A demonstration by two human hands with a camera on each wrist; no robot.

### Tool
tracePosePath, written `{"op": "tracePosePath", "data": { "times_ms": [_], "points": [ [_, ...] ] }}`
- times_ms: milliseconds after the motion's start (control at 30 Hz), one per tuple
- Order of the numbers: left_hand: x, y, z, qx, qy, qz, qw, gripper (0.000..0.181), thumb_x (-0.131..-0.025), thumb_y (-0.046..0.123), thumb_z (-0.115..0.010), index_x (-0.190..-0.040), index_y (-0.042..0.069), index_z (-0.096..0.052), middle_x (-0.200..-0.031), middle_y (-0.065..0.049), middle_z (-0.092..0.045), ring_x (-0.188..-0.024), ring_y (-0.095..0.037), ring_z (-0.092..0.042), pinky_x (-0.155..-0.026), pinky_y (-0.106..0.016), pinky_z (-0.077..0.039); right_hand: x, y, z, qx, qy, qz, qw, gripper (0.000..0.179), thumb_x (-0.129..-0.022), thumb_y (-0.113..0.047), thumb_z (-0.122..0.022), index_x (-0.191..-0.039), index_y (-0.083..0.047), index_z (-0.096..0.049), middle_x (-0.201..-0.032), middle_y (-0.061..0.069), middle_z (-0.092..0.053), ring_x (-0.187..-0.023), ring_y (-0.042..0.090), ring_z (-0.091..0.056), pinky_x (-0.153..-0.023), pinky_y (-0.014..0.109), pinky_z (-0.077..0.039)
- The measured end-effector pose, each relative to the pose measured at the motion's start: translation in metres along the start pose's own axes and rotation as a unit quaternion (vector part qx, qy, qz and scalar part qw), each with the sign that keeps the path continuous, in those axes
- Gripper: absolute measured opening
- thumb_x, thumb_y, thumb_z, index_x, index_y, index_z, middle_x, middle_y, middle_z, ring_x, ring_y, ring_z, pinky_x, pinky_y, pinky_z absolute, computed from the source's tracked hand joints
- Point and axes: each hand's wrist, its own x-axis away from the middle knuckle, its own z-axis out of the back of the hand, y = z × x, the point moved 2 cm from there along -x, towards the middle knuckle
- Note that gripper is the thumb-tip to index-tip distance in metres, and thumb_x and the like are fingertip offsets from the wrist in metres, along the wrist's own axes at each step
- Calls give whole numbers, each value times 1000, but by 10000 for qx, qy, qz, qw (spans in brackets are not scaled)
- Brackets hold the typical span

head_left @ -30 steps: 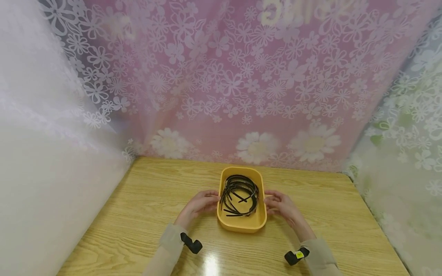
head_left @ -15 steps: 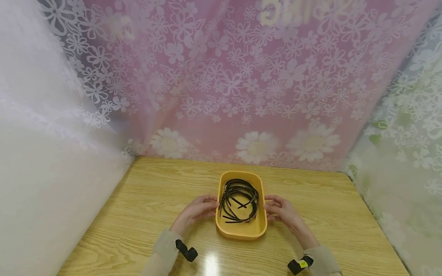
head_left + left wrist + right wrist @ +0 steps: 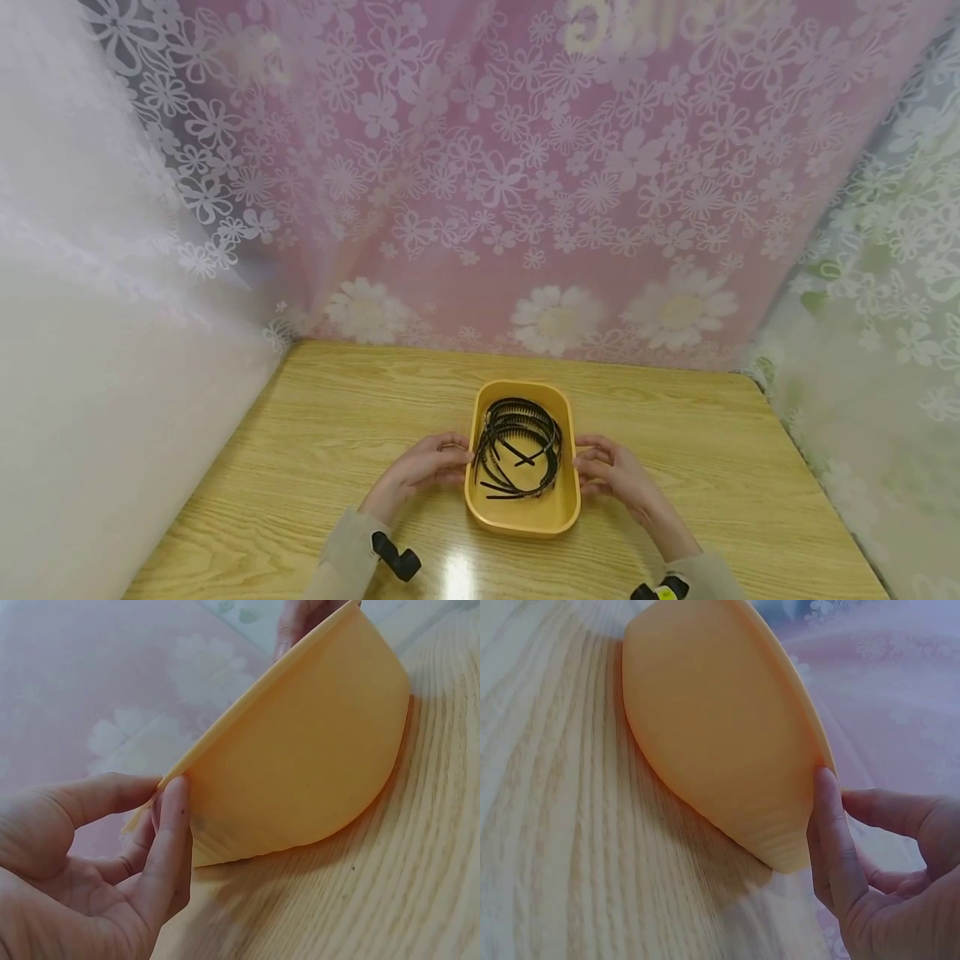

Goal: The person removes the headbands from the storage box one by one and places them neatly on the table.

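A yellow plastic basin (image 3: 517, 523), rectangular with rounded corners, sits between both hands in the head view. Several black toothed headbands (image 3: 551, 433) lie heaped inside it, some of their ends crossing. My left hand (image 3: 423, 467) pinches the basin's left rim; the left wrist view has the thumb (image 3: 120, 793) at the rim and the fingers against the outer wall. On the opposite side my right hand (image 3: 618, 479) pinches the right rim the same way, its fingers (image 3: 836, 840) against the outer wall. The wrist views do not show the headbands.
The basin is on a wooden table (image 3: 337, 400). A pink flowered curtain (image 3: 465, 208) hangs along the back edge. Pale sheets (image 3: 112, 333) stand at the left and right sides. Each wrist bears a small black camera (image 3: 396, 557).
Both hands have drawn the basin toward the person's body, down in the head view. The headbands have moved along inside it, and the grip on each rim has stayed.
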Motion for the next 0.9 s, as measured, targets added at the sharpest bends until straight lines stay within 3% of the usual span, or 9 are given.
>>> {"op": "tracePosePath", "data": {
  "times_ms": [200,400,500,600,667,733,900],
  "points": [
    [4,0,0,-42,-127,24,9999,32,-98,11,-66,-122,-6,-54,-112,-13,-65,-97,-17,-68,-88,-35,-60,4,-1,-2,-36,-91,-65,9999,60,-102,-12,-61,-148,13,-32,-105,7,-64,-83,14,-65,-75,37,-62],
    [6,4,0,-307,-29,-46,9995,39,-99,15,-67,-128,-6,-53,-114,-15,-64,-98,-18,-68,-88,-39,-60,3,-2,-1,-3,-131,-55,9999,61,-101,-12,-62,-148,13,-31,-106,9,-64,-83,14,-65,-75,36,-62],
    [7,11,-1,-782,70,-403,9961,43,-102,18,-63,-136,-6,-50,-117,-18,-62,-99,-21,-67,-87,-42,-60,2,-3,0,95,-191,-71,9997,63,-101,-12,-63,-149,12,-30,-109,12,-63,-84,16,-66,-77,38,-62],
    [7,19,-5,-1426,289,-965,9846,44,-106,17,-56,-143,-5,-47,-123,-23,-59,-104,-30,-66,-86,-46,-60,1,-5,2,226,-273,-78,9993,65,-101,-13,-64,-150,12,-29,-110,15,-62,-85,17,-66,-78,41,-62],
    [6,23,-8,-2045,537,-1309,9686,44,-107,16,-52,-146,-4,-45,-132,-25,-57,-111,-37,-64,-88,-50,-58,1,-6,3,271,-308,-88,9991,66,-101,-13,-64,-150,12,-29,-110,15,-61,-85,17,-67,-78,42,-62],
    [6,26,-12,-2735,807,-1576,9454,46,-108,16,-50,-149,-3,-44,-142,-25,-53,-121,-42,-59,-94,-54,-55,1,-7,3,278,-311,-104,9991,66,-100,-13,-64,-150,12,-29,-109,14,-61,-85,18,-67,-78,43,-62],
    [5,31,-22,-4528,1242,-2095,8577,54,-109,23,-48,-153,-5,-37,-158,-24,-37,-142,-44,-40,-115,-59,-34,0,-6,3,303,-298,-96,9991,67,-100,-14,-65,-150,12,-30,-107,12,-61,-86,18,-67,-78,42,-62]
  ]
}}
